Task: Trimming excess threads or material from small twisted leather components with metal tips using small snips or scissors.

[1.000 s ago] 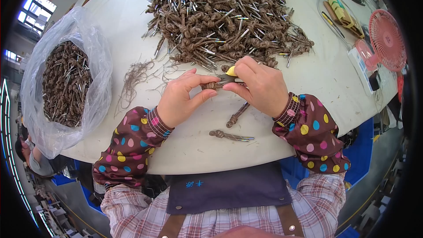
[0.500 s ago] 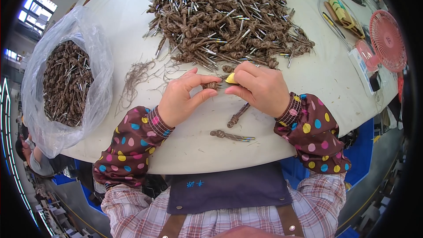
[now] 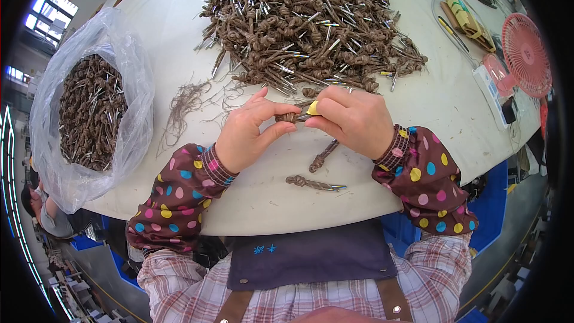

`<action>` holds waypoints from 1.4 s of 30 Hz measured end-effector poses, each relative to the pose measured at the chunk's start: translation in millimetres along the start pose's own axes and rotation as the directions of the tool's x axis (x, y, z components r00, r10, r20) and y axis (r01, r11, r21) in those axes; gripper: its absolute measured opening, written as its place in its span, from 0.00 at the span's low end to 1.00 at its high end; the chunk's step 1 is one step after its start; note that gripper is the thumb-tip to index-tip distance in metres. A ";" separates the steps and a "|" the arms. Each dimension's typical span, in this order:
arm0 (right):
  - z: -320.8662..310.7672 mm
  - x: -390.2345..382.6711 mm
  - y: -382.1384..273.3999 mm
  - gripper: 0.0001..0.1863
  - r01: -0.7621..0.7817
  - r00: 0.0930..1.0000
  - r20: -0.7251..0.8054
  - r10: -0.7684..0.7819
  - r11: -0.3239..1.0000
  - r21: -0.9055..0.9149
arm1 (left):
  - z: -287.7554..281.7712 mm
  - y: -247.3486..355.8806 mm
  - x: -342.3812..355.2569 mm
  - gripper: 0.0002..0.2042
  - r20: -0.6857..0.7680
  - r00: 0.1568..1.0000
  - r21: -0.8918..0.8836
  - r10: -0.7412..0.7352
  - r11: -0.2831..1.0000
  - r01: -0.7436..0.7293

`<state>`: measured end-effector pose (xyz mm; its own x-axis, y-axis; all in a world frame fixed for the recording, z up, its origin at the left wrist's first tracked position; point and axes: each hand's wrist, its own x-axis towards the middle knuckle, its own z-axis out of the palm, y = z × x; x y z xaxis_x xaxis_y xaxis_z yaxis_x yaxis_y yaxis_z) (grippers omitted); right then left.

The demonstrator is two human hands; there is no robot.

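My left hand [image 3: 245,131] pinches a brown knotted cord piece [image 3: 286,118] between thumb and index finger. My right hand [image 3: 359,122] has its fingers closed on a small yellow-handled tool [image 3: 312,108], held against that cord's right end; the tool's working end is mostly hidden by fingers and cord. A big pile of similar knotted cords with metal tips [image 3: 299,24] lies just beyond both hands. Below them, two loose pieces [image 3: 323,156] [image 3: 313,183] rest on the pale table [image 3: 269,203]. Loose thin threads [image 3: 182,107] lie left of my hands.
A clear plastic bag [image 3: 45,113] full of knotted cords sits at left. At right are a pink fan [image 3: 526,54], a yellow-wrapped bundle [image 3: 460,15], a white power strip [image 3: 490,96] and a cable. A seated person [image 3: 48,215] is at far left, past the table's edge.
My right hand, with the yellow tool, has shifted slightly down and to the right. My left hand still holds the cord piece in nearly the same place.
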<state>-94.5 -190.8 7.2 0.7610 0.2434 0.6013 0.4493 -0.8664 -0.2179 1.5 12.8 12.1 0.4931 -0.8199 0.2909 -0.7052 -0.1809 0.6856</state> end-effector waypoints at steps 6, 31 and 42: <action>4.2 -3.8 2.7 0.13 -0.156 0.987 0.062 0.145 0.954 0.255 | -0.2 -1.5 -1.3 0.11 0.007 1.000 -0.096 -0.024 0.995 0.025; 11.1 5.5 -18.9 0.16 0.013 0.998 -0.067 -0.015 1.000 -0.023 | 8.9 -6.8 -0.4 0.13 -0.080 0.997 0.016 -0.018 1.000 0.020; -8.6 3.5 22.7 0.16 -0.508 0.768 0.147 0.624 0.453 0.732 | 3.2 -5.6 0.1 0.18 0.197 0.876 -0.559 -0.441 0.683 0.470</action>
<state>-85.6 -213.3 11.0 0.9333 -0.2894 0.2126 0.1592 -0.1970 -0.9674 3.8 11.9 6.1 0.6423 -0.7452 -0.1792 0.0349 -0.2051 0.9781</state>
